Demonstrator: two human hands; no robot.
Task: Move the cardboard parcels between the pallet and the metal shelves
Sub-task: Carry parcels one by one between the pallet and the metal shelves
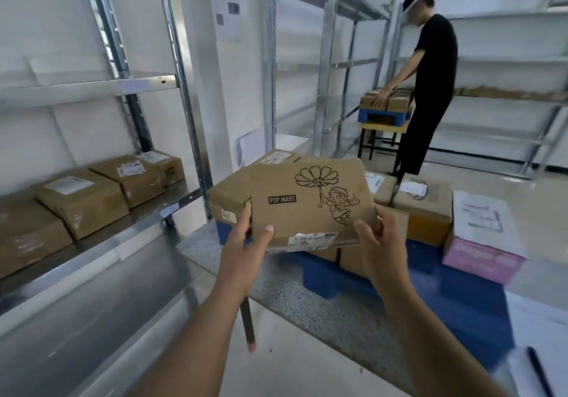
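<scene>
A brown cardboard parcel (310,199) printed with "POP MART" and a flower cartoon is held up in front of me, above the blue pallet (341,276). My left hand (246,243) grips its lower left corner, thumb on top. My right hand (376,239) grips its lower right corner. More cardboard parcels (424,209) lie on the pallet behind it. Three parcels (83,199) sit in a row on the metal shelf (101,243) at my left.
The pallet rests on a speckled table (307,301). A pink box (482,261) with a paper on top stands at the pallet's right end. A person in black (430,89) handles parcels on another blue pallet at the back. More metal shelving lines the walls.
</scene>
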